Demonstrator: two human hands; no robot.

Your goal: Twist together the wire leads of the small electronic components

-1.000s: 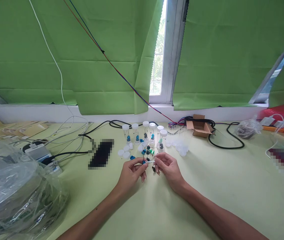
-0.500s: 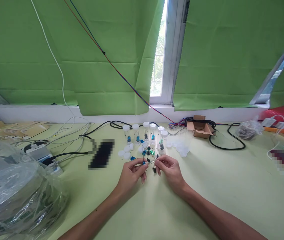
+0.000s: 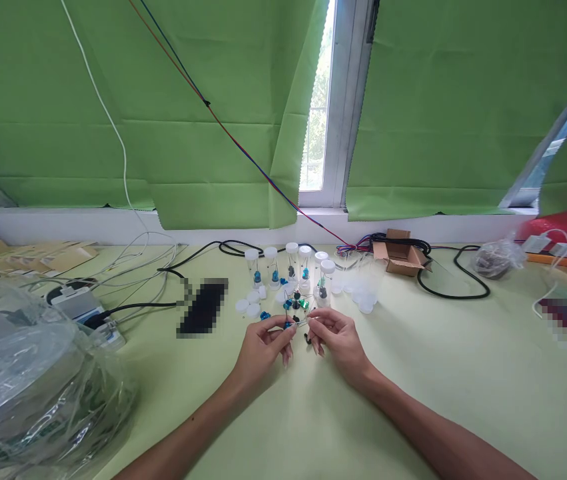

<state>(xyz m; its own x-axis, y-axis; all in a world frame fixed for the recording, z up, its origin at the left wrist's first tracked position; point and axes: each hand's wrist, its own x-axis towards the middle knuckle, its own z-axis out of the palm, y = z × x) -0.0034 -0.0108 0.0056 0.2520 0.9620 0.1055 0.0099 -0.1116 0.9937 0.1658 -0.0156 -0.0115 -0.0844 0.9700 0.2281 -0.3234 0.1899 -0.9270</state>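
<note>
Pinched between the thumb and fingers of my left hand [image 3: 262, 347] is a small blue part with thin leads [image 3: 288, 325]. My right hand [image 3: 339, 339] has its thumb and forefinger closed at the far end of a thin pale lead that runs from this part. The tips of both hands are close together, just above the table. Right behind them lie loose blue parts [image 3: 265, 316], green parts [image 3: 304, 304] and black parts [image 3: 296, 301]. Beneath my right fingers a black part [image 3: 308, 339] is partly hidden.
Several clear vials with white caps [image 3: 327, 267] stand behind the hands, some holding parts. White caps [image 3: 248, 311] lie to the left. A pixelated dark slab [image 3: 203, 307], a plastic-wrapped reel [image 3: 28, 387], an open cardboard box [image 3: 400, 257] and black cable [image 3: 456, 297] are around.
My right fingers have shifted slightly at the thin lead and now cover more of the black part below. The left hand keeps its hold on the blue part.
</note>
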